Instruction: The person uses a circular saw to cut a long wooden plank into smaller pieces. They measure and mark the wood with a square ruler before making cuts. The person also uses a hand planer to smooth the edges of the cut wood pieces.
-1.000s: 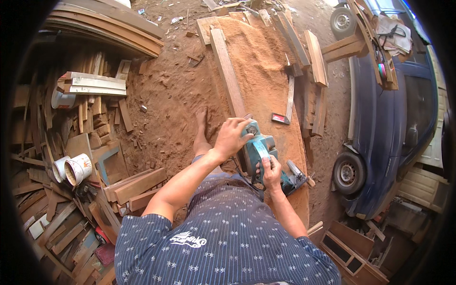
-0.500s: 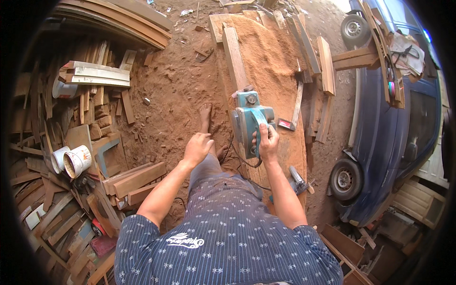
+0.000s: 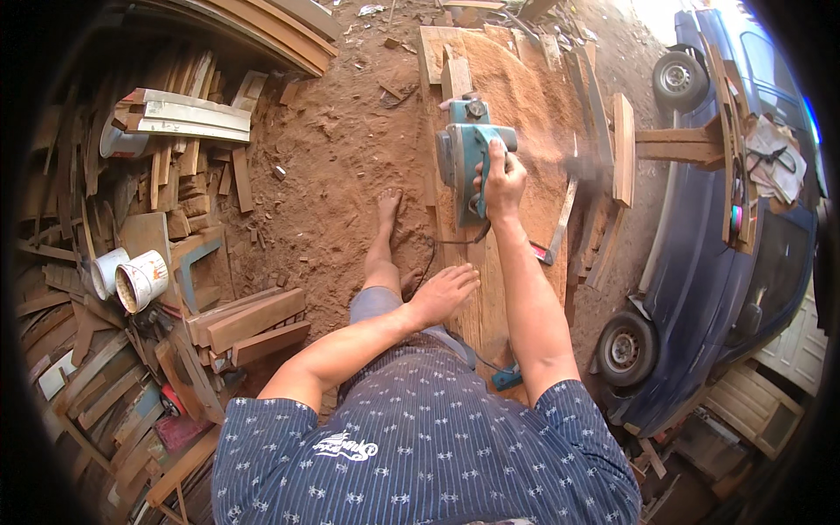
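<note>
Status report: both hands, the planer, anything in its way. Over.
Right hand gripping planer. Left hand empty, palm down, contact below unclear. Planer over wooden piece; cord behind it, not ahead; sawdust heaped to its right.

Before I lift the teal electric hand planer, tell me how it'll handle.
The teal electric hand planer will probably feel stiff and heavy for its size, given its bulky, hard-looking body. It may tip sideways, as it looks wider than the narrow board ahead of it. Its dark cord curves loosely, so likely flops.
</note>
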Available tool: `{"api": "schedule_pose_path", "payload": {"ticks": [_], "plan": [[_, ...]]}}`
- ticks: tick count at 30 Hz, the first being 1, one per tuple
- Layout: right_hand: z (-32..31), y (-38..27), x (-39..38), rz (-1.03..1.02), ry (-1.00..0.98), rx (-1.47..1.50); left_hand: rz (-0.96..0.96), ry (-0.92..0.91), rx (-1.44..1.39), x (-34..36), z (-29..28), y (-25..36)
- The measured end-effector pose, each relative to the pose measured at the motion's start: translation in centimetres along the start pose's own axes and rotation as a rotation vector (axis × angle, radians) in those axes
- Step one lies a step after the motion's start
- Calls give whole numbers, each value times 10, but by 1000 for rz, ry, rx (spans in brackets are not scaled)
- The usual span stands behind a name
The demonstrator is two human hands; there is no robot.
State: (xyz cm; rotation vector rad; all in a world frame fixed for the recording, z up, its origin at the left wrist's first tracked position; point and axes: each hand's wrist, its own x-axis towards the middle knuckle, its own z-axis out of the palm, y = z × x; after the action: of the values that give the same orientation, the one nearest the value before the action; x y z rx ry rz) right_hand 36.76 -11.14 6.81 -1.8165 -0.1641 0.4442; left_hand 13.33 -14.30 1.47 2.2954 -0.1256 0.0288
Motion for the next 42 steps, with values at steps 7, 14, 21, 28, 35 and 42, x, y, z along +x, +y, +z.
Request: {"api": "schedule_pose_path", "payload": {"ticks": [7, 14, 21, 28, 35, 42], "plan": [[48, -28, 92, 7, 29, -99, 13, -160, 261, 8, 8, -11], [86, -48, 175, -8, 14, -122, 0, -348, 214, 15, -13, -13], [92, -57, 197, 36, -12, -172, 17, -271, 177, 15, -16, -14], [57, -45, 132, 80, -21, -172, 64, -198, 191, 12, -9, -18], [-5, -12, 21, 105, -39, -66, -32, -256, 34, 4, -15, -14], [-69, 14, -102, 179, -7, 15, -161, -155, 29, -66, -29, -30]]}}
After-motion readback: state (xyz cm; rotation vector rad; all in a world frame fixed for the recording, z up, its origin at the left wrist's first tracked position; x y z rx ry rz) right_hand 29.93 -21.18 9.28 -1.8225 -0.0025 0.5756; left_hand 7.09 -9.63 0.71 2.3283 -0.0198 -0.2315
